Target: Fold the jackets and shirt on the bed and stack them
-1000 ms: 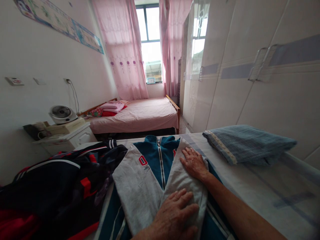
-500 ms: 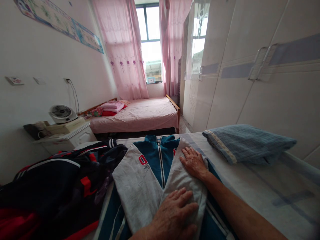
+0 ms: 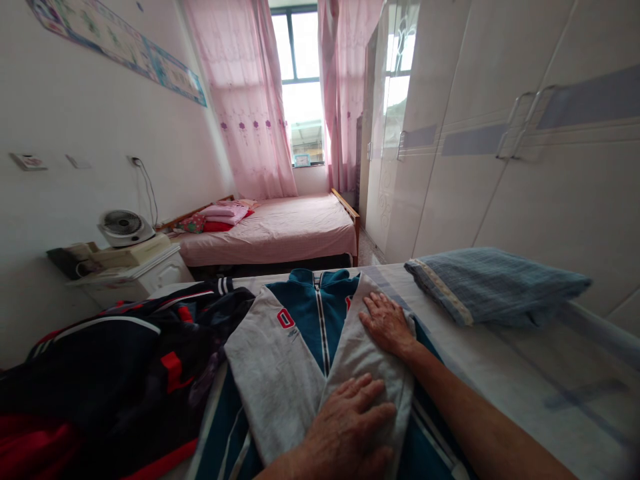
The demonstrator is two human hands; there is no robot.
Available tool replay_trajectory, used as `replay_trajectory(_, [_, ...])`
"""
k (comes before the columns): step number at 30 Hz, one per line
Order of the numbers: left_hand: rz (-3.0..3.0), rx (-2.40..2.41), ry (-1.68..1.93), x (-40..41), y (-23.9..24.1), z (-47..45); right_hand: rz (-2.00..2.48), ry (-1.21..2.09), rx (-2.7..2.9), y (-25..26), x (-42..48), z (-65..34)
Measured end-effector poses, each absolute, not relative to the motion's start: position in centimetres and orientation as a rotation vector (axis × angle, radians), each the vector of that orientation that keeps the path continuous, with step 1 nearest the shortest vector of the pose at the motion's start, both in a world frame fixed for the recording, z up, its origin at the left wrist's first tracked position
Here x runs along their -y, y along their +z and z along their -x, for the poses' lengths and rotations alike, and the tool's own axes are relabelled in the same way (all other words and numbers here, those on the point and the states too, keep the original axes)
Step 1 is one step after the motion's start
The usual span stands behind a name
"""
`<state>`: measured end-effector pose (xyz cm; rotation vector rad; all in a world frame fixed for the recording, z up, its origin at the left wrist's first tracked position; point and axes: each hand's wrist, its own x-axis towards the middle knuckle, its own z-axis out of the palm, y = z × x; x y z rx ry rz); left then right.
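Note:
A teal and grey zip jacket [image 3: 300, 333] lies flat on the bed [image 3: 525, 373] in front of me, both grey sleeves folded in over its chest. My left hand [image 3: 350, 430] rests flat on the lower part of the right-hand grey sleeve, fingers stretched out. My right hand [image 3: 387, 325] lies flat higher up on the same sleeve, near the shoulder, fingers spread. Neither hand grips anything.
A heap of dark navy, red and white clothes [image 3: 110, 373] lies to the left of the jacket. A folded blue checked blanket [image 3: 493, 287] sits at the right. White wardrobe doors [image 3: 525, 173] line the right wall. A nightstand with a small fan [image 3: 125, 228] stands left; another bed [image 3: 280, 230] lies beyond.

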<state>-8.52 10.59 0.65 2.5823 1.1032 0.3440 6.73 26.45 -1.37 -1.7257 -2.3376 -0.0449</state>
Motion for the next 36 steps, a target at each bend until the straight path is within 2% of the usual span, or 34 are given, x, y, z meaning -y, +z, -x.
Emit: replay_trajectory(36, [-2.521, -1.124, 0.365, -10.07, 1.32, 8.48, 1.724, -0.039, 2.323, -1.51, -26.58, -6.68])
